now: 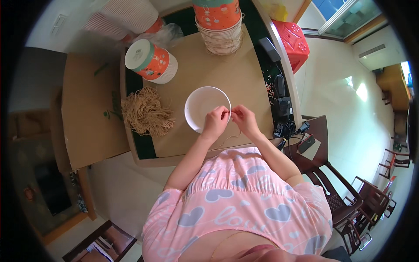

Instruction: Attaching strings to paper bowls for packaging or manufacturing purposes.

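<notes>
A white paper bucket [201, 101] stands with its mouth up in front of me on the brown board. My left hand [217, 123] reaches over its right rim, fingers closed in a pinch at the edge. Just outside the same rim, my right hand [245, 120] pinches a thin cord [239, 132], whose tail trails down onto the board. The fingertips of both hands nearly meet there, and the exact spot between them is hidden. Left of the bucket lies a loose bundle of tan cords [148, 112].
Upside-down orange and green paper buckets [159, 61] stand stacked at the far left. Another stack, with cords around it [219, 37], stands at the back. Black adapters and cables [283, 107] line the table's right edge. A large cardboard box [94, 113] adjoins the left edge.
</notes>
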`<control>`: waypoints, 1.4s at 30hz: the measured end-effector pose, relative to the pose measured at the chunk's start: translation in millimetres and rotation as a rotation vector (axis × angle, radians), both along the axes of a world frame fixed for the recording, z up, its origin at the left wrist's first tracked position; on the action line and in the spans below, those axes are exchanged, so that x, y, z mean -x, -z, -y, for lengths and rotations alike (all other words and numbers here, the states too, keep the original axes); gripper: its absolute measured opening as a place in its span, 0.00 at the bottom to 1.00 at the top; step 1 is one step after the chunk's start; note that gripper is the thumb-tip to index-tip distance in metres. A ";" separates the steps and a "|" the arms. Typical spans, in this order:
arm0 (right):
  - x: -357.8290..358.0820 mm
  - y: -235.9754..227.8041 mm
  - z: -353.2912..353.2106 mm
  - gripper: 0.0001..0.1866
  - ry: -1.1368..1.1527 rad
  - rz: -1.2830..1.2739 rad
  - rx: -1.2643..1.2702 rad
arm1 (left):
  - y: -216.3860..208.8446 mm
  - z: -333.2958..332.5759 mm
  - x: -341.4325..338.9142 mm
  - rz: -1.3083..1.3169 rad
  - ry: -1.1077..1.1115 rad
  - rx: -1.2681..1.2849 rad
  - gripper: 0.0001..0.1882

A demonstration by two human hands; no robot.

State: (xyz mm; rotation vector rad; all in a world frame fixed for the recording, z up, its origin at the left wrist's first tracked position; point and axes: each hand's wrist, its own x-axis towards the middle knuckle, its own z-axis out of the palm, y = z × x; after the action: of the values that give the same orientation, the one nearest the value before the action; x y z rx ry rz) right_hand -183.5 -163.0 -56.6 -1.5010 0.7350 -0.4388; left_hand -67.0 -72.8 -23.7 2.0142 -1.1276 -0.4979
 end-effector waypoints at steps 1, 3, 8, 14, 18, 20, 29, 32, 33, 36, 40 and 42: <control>2.7 -1.2 0.1 0.06 0.008 -0.006 -0.061 | 2.3 1.2 0.6 -0.003 -0.008 0.007 0.03; 7.9 -10.7 -2.0 0.08 0.004 -0.016 -0.119 | 5.5 3.0 -0.3 -0.296 -0.097 -0.049 0.03; 13.6 -48.8 -23.5 0.05 -0.078 0.044 0.380 | 10.0 6.7 -9.3 -0.883 -0.227 -0.113 0.03; -0.2 -95.1 -38.2 0.07 -0.604 -0.112 0.614 | 14.6 1.3 -26.6 -1.360 -0.203 -0.230 0.06; -28.3 -74.5 13.9 0.11 -0.448 -0.171 0.700 | 37.7 -16.7 -24.0 -1.325 -0.164 0.004 0.03; -33.5 -61.4 38.5 0.12 -0.584 -0.217 0.820 | 18.5 -9.3 -11.6 -1.101 -0.279 -0.033 0.04; -42.4 -59.6 41.2 0.04 -0.545 -0.275 0.663 | 18.0 -11.3 -11.4 -1.042 -0.317 0.183 0.05; -42.1 -58.9 41.5 0.05 -0.491 -0.270 0.576 | 25.1 -8.4 -13.8 -1.049 -0.259 0.146 0.04; -41.4 -57.3 41.9 0.05 -0.482 -0.247 0.581 | 25.9 -6.7 -14.9 -1.046 -0.260 0.156 0.04; -40.8 -56.1 40.7 0.05 -0.454 -0.273 0.418 | 28.9 -1.3 -19.1 -1.164 -0.251 0.047 0.04; -36.7 -46.0 39.4 0.05 -0.391 -0.223 0.451 | 38.8 -1.6 -20.5 -1.325 -0.228 -0.013 0.03; -36.7 -42.8 38.9 0.06 -0.361 -0.256 0.415 | 39.2 -2.0 -20.3 -1.334 -0.214 -0.016 0.04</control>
State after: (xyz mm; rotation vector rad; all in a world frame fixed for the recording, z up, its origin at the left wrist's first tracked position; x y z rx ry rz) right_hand -146.9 -202.0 -13.8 -2.0631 0.5698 -0.1264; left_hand -46.7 -70.8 -62.9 1.2647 -0.0711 -1.4121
